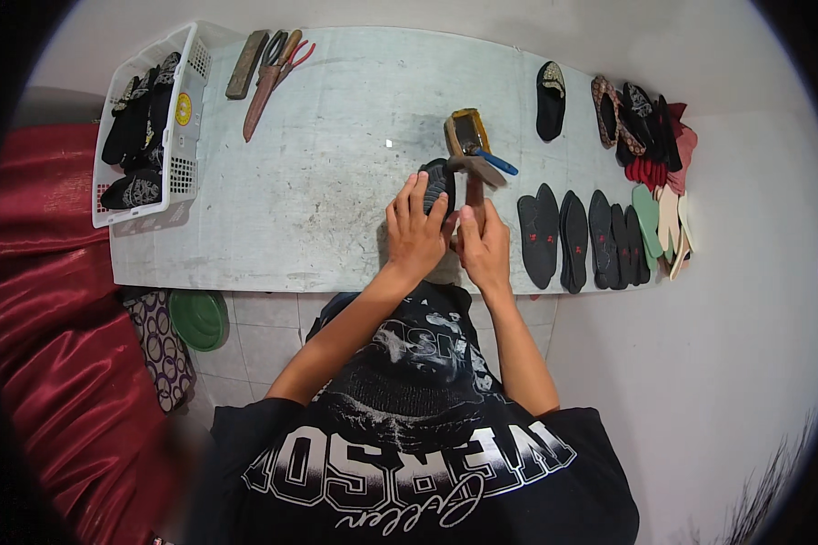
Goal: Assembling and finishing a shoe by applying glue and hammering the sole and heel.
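My left hand (415, 222) is closed over a black shoe (440, 187), whose ridged dark sole seems to face up near the middle of the table's front part. In my right hand (485, 245) is a hammer (474, 193), gripped by its brown wooden handle. The metal head lies right beside the shoe's far end; whether it touches the shoe I cannot tell. Just beyond the hammer stands a yellowish, glue-stained container (464, 123) with dark contents. A blue-handled brush (498, 163) leans out past it, partly behind the hammer head.
Several black soles (538, 238) line the pale table's (318, 163) right front, beside green and cream ones (645, 221). Behind them are a finished-looking black shoe (549, 107) and a pile of shoe uppers (641, 118). A white basket (184, 150) of shoes stands left, near knife, scissors and pliers (275, 73).
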Motion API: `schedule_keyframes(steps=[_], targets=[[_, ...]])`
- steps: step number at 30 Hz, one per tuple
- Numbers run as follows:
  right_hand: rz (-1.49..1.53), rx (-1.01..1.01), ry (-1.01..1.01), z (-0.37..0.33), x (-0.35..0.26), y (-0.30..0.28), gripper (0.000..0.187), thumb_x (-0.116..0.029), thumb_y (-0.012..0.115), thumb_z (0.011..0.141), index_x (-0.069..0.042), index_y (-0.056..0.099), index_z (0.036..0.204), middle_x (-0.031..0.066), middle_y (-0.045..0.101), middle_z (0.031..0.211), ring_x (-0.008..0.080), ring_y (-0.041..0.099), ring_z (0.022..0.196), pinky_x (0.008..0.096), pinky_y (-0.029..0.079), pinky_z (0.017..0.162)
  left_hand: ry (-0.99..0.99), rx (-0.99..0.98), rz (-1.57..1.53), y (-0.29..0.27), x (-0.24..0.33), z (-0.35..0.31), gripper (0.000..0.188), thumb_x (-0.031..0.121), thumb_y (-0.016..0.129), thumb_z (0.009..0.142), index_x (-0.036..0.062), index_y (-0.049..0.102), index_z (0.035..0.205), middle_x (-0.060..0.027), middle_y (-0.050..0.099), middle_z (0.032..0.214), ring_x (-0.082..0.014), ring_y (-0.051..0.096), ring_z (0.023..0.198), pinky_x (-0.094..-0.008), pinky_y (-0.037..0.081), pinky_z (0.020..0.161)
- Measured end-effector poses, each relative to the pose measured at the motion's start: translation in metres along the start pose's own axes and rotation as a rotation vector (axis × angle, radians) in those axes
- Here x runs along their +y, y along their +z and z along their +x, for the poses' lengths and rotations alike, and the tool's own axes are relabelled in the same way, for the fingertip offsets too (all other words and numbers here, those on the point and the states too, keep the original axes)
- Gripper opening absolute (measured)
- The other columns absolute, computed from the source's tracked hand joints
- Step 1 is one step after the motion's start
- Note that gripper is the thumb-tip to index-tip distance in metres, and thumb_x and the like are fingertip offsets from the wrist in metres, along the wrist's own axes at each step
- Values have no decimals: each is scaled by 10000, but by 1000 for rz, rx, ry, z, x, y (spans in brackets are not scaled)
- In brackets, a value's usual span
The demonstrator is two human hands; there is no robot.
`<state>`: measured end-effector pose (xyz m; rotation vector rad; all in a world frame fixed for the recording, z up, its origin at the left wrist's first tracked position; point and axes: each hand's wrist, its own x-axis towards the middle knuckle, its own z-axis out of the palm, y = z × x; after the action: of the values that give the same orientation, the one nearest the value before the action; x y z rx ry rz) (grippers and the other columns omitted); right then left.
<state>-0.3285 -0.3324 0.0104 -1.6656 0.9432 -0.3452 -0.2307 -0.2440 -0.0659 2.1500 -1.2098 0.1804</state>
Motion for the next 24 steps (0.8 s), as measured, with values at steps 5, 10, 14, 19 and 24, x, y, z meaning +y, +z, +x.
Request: schedule_keyframes(steps=[5, 10, 14, 19, 24], targets=[[-75, -63, -54, 12, 3, -4, 330, -289, 599, 1065, 36, 618, 1008, 184, 692, 793, 240, 655, 690, 391, 502, 666, -17, -23, -41, 1, 0, -1, 405, 260, 749, 910, 87, 652, 1262, -235, 476, 1527, -386, 444, 1434, -542, 410, 1059], [-53, -75, 18, 19, 0, -14, 344, -291, 591, 1066, 45, 614, 997, 219, 665, 790, 294, 624, 676, 419, 488, 672, 76, -90, -42, -20, -6, -16, 602, 238, 758, 892, 64, 552, 1430, -243, 420, 1556, -408, 392, 1470, -583, 316, 1184], [-150, -92, 16, 22, -4, -16, 352, -298, 586, 1068, 43, 619, 988, 224, 656, 783, 302, 614, 680, 428, 482, 676, 182, -210, -12, -18, -7, -21, 744, 190, 721, 922, -37, 385, 1546, -267, 364, 1580, -446, 351, 1491, -604, 233, 1254], [-153, -93, 20, 24, -7, -17, 359, -308, 595, 1064, 44, 620, 999, 229, 635, 752, 308, 599, 652, 434, 470, 655, 193, -225, -13, -18, -2, -20, 662, 87, 588, 945, -104, 359, 1536, -287, 301, 1635, -468, 299, 1529, -565, 253, 1257], [-242, -92, 30, 20, -28, -16, 360, -310, 608, 1057, 44, 611, 992, 212, 613, 695, 304, 568, 589, 432, 456, 611, 183, -229, 46, -19, 2, -19, 642, 47, 529, 893, -139, 409, 1496, -287, 307, 1652, -466, 278, 1547, -550, 253, 1258]])
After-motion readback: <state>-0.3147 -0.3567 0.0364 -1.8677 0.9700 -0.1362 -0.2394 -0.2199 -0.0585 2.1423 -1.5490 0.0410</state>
